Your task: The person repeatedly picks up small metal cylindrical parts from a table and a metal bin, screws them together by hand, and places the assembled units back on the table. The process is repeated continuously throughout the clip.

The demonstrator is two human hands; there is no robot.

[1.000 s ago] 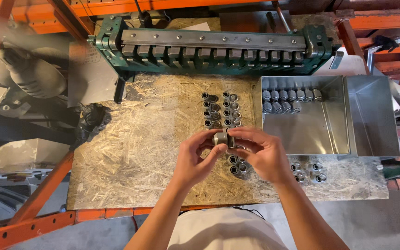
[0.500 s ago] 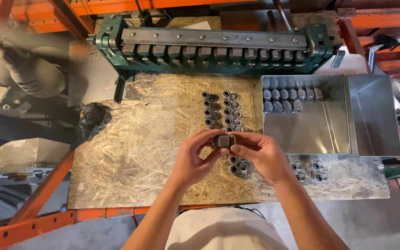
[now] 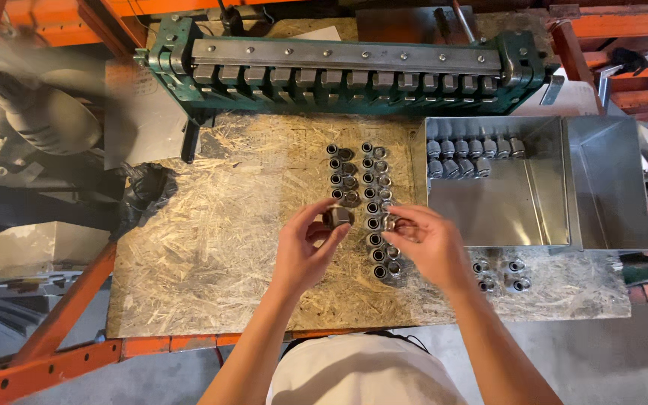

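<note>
My left hand (image 3: pixel 303 251) holds a small grey metal fitting (image 3: pixel 337 217) between thumb and fingers above the chipboard bench top (image 3: pixel 211 247). My right hand (image 3: pixel 427 244) pinches a smaller metal nut (image 3: pixel 390 223) just to the right of it, the two parts a short gap apart. Below and between my hands run two double rows of the same fittings (image 3: pixel 373 187), laid out on the board. More of them lie under my right wrist (image 3: pixel 500 274).
A shiny sheet-metal tray (image 3: pixel 541 202) at the right holds several finished fittings (image 3: pixel 470 154) along its far wall. A green metal bending machine (image 3: pixel 346 67) spans the back of the bench. Orange rack beams (image 3: pixel 61 315) frame the left and front.
My hands have drawn slightly apart: the fitting that both hands held together is now split, the body in my left hand and the nut in my right.
</note>
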